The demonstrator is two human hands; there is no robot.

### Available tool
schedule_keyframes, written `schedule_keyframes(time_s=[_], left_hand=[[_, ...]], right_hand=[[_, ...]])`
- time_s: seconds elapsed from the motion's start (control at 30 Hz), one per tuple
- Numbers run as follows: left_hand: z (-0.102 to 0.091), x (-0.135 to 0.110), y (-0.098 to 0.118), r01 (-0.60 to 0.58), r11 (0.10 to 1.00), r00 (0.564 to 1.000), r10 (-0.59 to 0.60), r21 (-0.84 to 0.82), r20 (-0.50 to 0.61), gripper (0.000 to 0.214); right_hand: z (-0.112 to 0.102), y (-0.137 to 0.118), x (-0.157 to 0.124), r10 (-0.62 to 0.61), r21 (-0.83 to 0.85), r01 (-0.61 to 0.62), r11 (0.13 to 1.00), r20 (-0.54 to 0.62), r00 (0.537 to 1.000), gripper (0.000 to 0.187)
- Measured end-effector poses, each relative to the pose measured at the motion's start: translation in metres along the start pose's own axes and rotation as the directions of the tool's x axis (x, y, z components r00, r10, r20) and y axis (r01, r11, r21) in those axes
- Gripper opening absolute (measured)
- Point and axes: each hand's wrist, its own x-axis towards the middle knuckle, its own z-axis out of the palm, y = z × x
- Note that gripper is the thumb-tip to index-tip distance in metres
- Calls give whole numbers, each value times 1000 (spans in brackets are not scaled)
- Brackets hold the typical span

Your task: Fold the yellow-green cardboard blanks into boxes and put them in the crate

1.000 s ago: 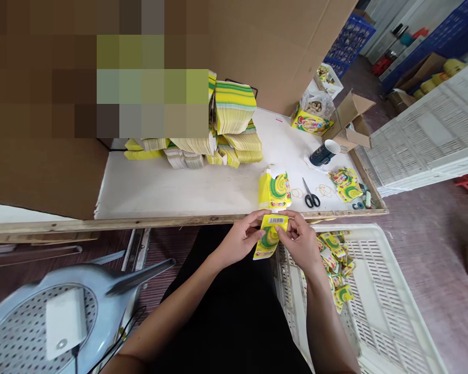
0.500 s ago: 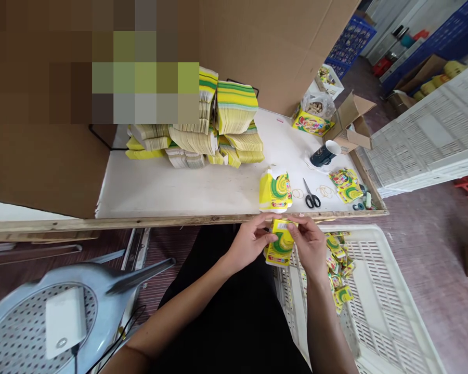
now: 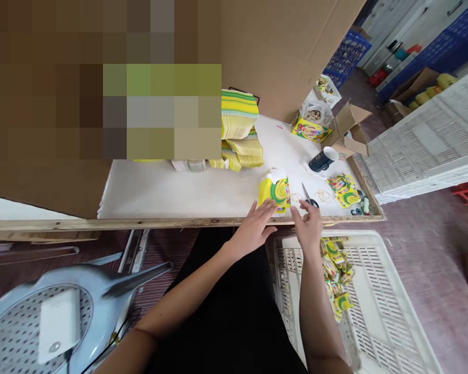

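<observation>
My left hand (image 3: 252, 231) reaches over the table's front edge with its fingers stretched out. Its fingertips overlap the lower edge of a small stack of flat yellow-green cartons (image 3: 269, 189); whether they press on it is hard to tell. My right hand (image 3: 309, 228) is just beside it, thumb and fingers apart, with nothing visible between them. Its fingertips lie in front of the handles of black scissors (image 3: 306, 192). Below my right forearm, a white plastic crate (image 3: 374, 291) holds several small folded yellow boxes (image 3: 342, 301).
Stacks of flat cartons (image 3: 239, 117) stand at the back of the table. Rubber bands (image 3: 323, 196), a dark mug (image 3: 320, 162), printed cartons (image 3: 343, 189) and an open cardboard box (image 3: 349, 132) are on the right. A grey stool (image 3: 101, 306) bears a white power bank (image 3: 60, 324).
The small yellow box that both hands held is out of them. My hands have moved apart and up to the table edge, the left one onto the flat cartons.
</observation>
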Motion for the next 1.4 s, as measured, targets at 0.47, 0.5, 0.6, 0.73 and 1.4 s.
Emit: schedule_keyframes(time_s=[0.47, 0.5, 0.6, 0.73, 1.4], left_hand=[[-11, -5, 9, 83, 887, 922, -242, -455, -303, 44], [-14, -5, 10, 83, 818, 879, -329, -569, -346, 45], [-24, -5, 9, 84, 508, 897, -414, -857, -157, 51], [-27, -7, 7, 203, 179, 950, -275, -963, 149, 60], [-34, -24, 15, 350, -63, 878, -326, -935, 351, 52]], right_hand=[[21, -31, -12, 150, 455, -151, 877, 38, 988, 33], [20, -35, -18, 163, 527, -183, 830, 85, 983, 35], [19, -47, -39, 199, 642, -325, 695, 262, 944, 39], [22, -54, -61, 230, 660, -461, 593, 411, 882, 39], [-12, -65, -30, -432, 174, 396, 901, 295, 853, 27]])
